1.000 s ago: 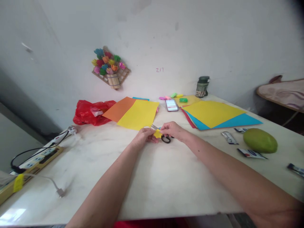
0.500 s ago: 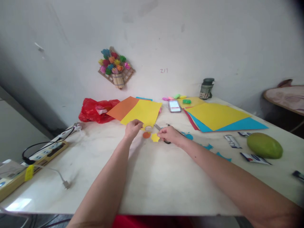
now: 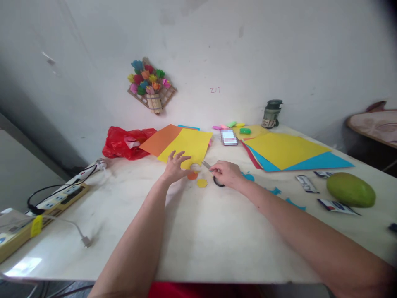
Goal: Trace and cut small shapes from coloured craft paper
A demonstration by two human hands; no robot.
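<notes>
My left hand [image 3: 176, 167] hovers with its fingers spread over the near edge of a yellow paper sheet [image 3: 189, 145], holding nothing. Close to its thumb lies a small orange paper disc [image 3: 192, 176]. A small yellow paper cutout [image 3: 202, 183] rests on the table between my hands. My right hand [image 3: 228, 174] has its fingers closed on a pair of scissors [image 3: 218, 182]; the blades point up and left, and a dark handle loop shows below the fingers. Part of the scissors is hidden by the hand. Beside that hand lie blue paper pieces [image 3: 248, 176].
An orange sheet [image 3: 161, 140] and a red plastic bag [image 3: 124, 142] lie at the back left. A phone [image 3: 229, 137], stacked coloured sheets [image 3: 288, 151] and a bottle [image 3: 272, 114] are behind. A green mango-like fruit [image 3: 350, 189] sits right; a power strip [image 3: 58, 203] left.
My right hand has let go of the yellow cutout and closed on the scissors. My left hand has opened its fingers. The yellow cutout now lies flat on the table.
</notes>
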